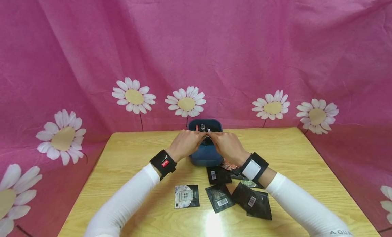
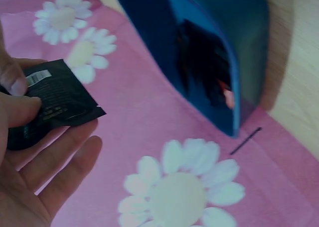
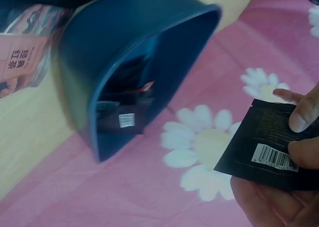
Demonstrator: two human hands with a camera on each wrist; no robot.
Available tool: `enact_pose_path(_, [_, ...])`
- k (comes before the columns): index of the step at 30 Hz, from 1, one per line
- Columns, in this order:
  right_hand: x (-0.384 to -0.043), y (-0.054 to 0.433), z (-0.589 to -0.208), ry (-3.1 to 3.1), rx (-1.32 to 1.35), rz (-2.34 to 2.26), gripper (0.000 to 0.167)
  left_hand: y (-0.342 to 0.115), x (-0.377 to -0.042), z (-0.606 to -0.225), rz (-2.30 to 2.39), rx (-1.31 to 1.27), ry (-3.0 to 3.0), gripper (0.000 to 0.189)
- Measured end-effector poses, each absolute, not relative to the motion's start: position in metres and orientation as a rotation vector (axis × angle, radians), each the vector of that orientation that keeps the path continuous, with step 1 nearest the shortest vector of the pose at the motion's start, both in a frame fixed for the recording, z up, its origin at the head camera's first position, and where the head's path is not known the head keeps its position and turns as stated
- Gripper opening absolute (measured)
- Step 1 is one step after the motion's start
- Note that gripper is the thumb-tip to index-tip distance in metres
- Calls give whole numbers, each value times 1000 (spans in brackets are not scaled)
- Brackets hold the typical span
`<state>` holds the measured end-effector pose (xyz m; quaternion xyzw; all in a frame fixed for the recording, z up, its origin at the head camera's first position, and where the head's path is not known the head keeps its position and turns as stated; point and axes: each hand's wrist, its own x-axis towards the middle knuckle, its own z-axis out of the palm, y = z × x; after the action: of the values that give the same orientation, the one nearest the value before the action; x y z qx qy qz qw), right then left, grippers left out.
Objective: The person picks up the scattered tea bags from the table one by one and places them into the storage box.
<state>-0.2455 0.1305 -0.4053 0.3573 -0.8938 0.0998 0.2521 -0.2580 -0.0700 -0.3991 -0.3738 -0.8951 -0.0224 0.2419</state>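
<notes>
Left hand (image 1: 188, 142) and right hand (image 1: 229, 148) together, both pinching one black sachet (image 3: 249, 145) near the blue bin (image 1: 206, 158). Loose sachets (image 1: 218, 196) on worktop (image 1: 291, 148), bin's 5 o'clock.

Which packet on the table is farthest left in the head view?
The half-pale, half-black packet. It shows a pale patterned side with a boxed label; the other packets on the table all lie right of it.
</notes>
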Motion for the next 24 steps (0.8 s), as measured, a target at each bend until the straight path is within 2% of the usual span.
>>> enact_pose_path(9, [-287, 123, -449, -2457, 899, 149, 31, -65, -298, -443, -89, -911, -2538, 15])
enact_pose_path(17, [-292, 123, -480, -2551, 885, 165, 27, -61, -306, -476, -118, -914, -2626, 13])
enact_pose_path(24, [-295, 121, -487, -2663, 914, 142, 8, -60, -306, -484, -78, -921, -2691, 10])
